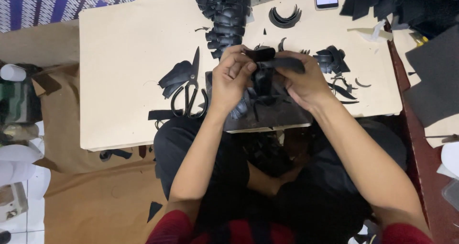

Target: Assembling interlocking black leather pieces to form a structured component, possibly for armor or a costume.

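Both hands, left (233,76) and right (306,83), pinch a black strip (275,62) at the worktop's (124,57) near edge; a loosened grip could drop it into the lap.

The person wears short red sleeves (177,227) at six o'clock, dark trousers (191,148) on crossed legs, and both forearms are bare.
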